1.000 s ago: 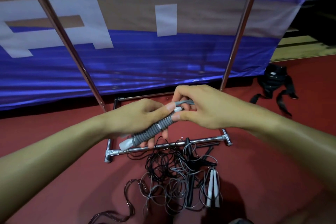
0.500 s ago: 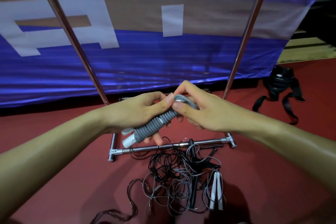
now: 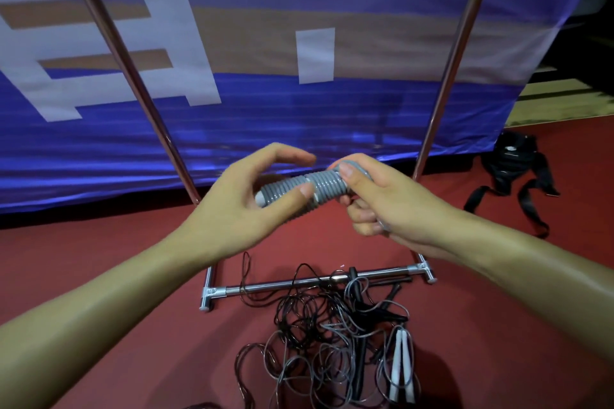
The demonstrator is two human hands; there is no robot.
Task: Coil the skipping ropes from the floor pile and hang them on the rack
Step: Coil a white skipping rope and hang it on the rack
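I see the wound grey rope bundle (image 3: pixel 305 188) held up at centre, between both hands. My left hand (image 3: pixel 242 206) curls loosely around its left end, thumb pressing the coils. My right hand (image 3: pixel 382 206) pinches the right end. At six o'clock the rope pile (image 3: pixel 332 335) lies on the red floor (image 3: pixel 99 249), touching the rack (image 3: pixel 299 282) base bar.

Two hands show: the left hand (image 3: pixel 246 206) and the right hand (image 3: pixel 388 209), sharing one grey coiled bundle (image 3: pixel 309 188) between them. One metal rack (image 3: pixel 315 282) stands behind it, with two slanting uprights and one floor crossbar in view. In front of the crossbar lies one tangled pile of ropes (image 3: pixel 332 335); the ropes in it cannot be counted, though two white handles (image 3: pixel 400 365) lie side by side. Right of the rack lies one black strap harness (image 3: pixel 511 173). Behind the rack hangs one blue banner (image 3: pixel 299 109).
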